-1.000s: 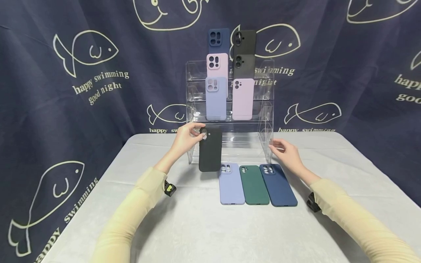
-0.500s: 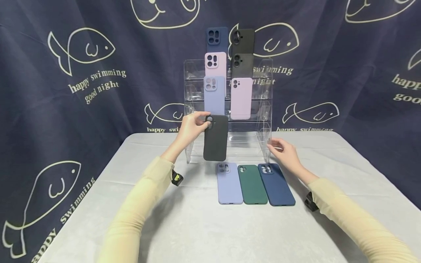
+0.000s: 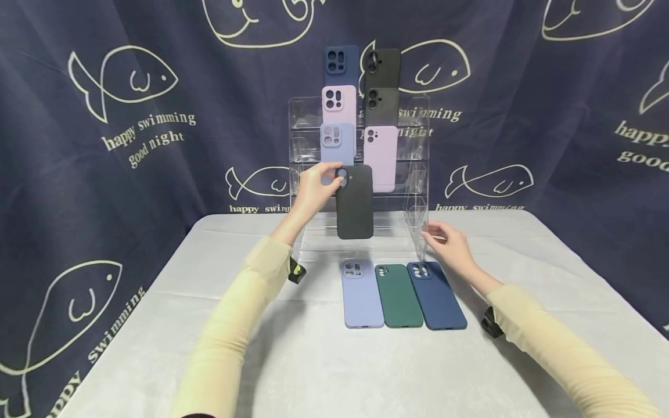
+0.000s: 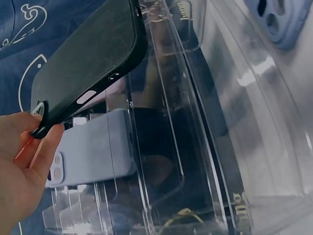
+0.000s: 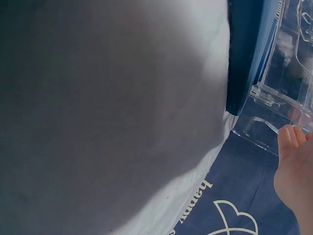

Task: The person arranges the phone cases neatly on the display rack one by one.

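My left hand [image 3: 315, 188] pinches a black phone case [image 3: 355, 203] by its upper left corner, at the camera cutout. The case hangs upright in front of the clear display stand [image 3: 420, 209], apart from the table. In the left wrist view the black case [image 4: 90, 61] is tilted above a light-blue case [image 4: 98, 147] on the stand. At the stand's right side my right hand [image 3: 452, 247] holds the edge of the side panel between thumb and fingers. The right wrist view shows the fingertips of this hand [image 5: 298, 171] partly cut off by the frame.
Navy [image 3: 342, 64], pink [image 3: 337, 103] and light-blue [image 3: 334, 142] cases stand in the left column; two black cases [image 3: 384, 67] and a pink case [image 3: 380, 159] fill the right. Light-blue [image 3: 363, 302], green [image 3: 399, 299] and navy [image 3: 438, 302] cases lie on the table [image 3: 313, 371].
My left hand has lifted the black case up and to the right, from low before the stand to in front of its middle tiers. The right hand stays at the stand's side.
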Motion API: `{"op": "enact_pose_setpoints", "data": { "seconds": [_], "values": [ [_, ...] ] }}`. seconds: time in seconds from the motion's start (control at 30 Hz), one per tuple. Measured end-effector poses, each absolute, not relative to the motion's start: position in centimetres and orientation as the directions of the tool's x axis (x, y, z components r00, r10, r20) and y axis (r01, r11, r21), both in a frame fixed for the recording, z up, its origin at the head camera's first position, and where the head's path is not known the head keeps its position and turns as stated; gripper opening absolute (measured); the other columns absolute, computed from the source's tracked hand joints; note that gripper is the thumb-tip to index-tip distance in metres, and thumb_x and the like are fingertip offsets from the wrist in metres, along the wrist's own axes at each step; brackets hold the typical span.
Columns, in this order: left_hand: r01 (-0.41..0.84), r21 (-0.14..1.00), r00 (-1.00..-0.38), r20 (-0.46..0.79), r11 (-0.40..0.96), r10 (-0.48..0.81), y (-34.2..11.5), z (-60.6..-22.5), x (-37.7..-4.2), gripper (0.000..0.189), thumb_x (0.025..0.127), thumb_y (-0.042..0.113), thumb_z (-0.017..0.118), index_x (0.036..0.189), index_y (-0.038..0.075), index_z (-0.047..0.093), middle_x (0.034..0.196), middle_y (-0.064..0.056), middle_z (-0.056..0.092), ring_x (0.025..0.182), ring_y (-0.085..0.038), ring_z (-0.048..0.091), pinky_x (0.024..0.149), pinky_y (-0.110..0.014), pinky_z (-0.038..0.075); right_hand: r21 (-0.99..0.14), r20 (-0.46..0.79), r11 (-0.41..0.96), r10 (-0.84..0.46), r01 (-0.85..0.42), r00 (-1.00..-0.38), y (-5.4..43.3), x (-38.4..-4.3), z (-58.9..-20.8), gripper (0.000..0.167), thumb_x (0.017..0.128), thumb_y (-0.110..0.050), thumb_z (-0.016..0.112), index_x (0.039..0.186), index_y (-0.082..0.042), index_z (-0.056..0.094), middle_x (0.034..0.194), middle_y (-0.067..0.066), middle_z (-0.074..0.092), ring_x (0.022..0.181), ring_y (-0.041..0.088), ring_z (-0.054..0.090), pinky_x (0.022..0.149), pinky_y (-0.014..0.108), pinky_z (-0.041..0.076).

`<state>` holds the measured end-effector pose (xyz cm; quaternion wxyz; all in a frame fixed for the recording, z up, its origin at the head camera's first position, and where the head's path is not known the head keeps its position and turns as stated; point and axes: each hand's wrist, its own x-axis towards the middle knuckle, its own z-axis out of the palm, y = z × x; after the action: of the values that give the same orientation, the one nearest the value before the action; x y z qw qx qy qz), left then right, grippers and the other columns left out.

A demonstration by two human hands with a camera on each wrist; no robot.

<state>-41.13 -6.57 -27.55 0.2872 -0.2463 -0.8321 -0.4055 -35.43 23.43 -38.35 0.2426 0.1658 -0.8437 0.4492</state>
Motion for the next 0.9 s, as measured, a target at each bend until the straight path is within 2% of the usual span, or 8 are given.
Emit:
{"op": "enact_pose_setpoints", "data": {
  "seconds": [0.1,0.3,0.4,0.57,0.73,0.9],
  "values": [
    [0.658,0.537,-0.705,0.685,0.527,0.182,-5.6,-27.3,-41.6,0.032,0.085,0.006,0.066,0.116,0.003,0.064,0.114,-0.014,0.067,0.093,-0.023,0.066,0.072,-0.033,0.055,-0.689,0.559,0.52,-0.06,-0.504,-0.827,23.8,-35.8,-38.8,0.028,0.086,-0.001,0.063,0.109,0.014,0.059,0.104,0.031,0.065,0.088,0.01,0.066,0.076,0.002,0.047],
    [0.675,0.54,-0.692,0.7,0.503,0.178,-4.1,-27.2,-42.3,0.032,0.085,0.006,0.066,0.118,0.003,0.063,0.117,-0.012,0.065,0.094,-0.021,0.065,0.071,-0.024,0.053,-0.692,0.551,0.526,-0.058,-0.495,-0.832,24.8,-37.5,-40.7,0.03,0.089,-0.011,0.063,0.112,0.008,0.06,0.106,0.027,0.066,0.09,0.002,0.064,0.078,0.0,0.046],
    [0.683,0.534,-0.678,0.717,0.498,0.162,-3.5,-27.3,-42.7,0.032,0.085,0.007,0.066,0.117,0.003,0.064,0.117,-0.013,0.065,0.093,-0.022,0.066,0.082,-0.024,0.054,-0.7,0.539,0.525,-0.055,-0.484,-0.84,25.0,-37.9,-41.2,0.032,0.09,-0.014,0.063,0.113,0.007,0.06,0.108,0.025,0.065,0.088,-0.007,0.059,0.079,0.001,0.046],
    [0.702,0.519,-0.651,0.745,0.488,0.146,-2.6,-27.2,-43.3,0.031,0.086,0.007,0.066,0.117,0.003,0.063,0.117,-0.012,0.065,0.095,-0.024,0.065,0.091,-0.026,0.051,-0.713,0.534,0.51,-0.051,-0.482,-0.844,25.1,-38.0,-41.2,0.032,0.089,-0.014,0.064,0.113,0.007,0.06,0.108,0.025,0.065,0.085,-0.016,0.053,0.078,0.001,0.046],
    [0.72,0.511,-0.625,0.771,0.47,0.119,-1.6,-27.1,-44.1,0.03,0.086,0.005,0.065,0.116,0.002,0.062,0.118,-0.012,0.064,0.095,-0.024,0.065,0.089,-0.023,0.052,-0.707,0.539,0.517,-0.049,-0.483,-0.841,25.2,-38.0,-41.1,0.033,0.089,-0.016,0.064,0.113,0.006,0.06,0.108,0.024,0.066,0.088,-0.006,0.06,0.078,0.002,0.047],
    [0.724,0.514,-0.625,0.771,0.46,0.123,-0.9,-27.6,-44.6,0.03,0.086,0.002,0.064,0.115,0.0,0.062,0.116,-0.013,0.063,0.095,-0.024,0.066,0.086,-0.021,0.053,-0.7,0.528,0.542,-0.045,-0.465,-0.848,25.1,-38.2,-41.2,0.031,0.089,-0.013,0.064,0.113,0.006,0.061,0.108,0.024,0.066,0.095,0.02,0.066,0.08,0.007,0.05]
  ]
}}
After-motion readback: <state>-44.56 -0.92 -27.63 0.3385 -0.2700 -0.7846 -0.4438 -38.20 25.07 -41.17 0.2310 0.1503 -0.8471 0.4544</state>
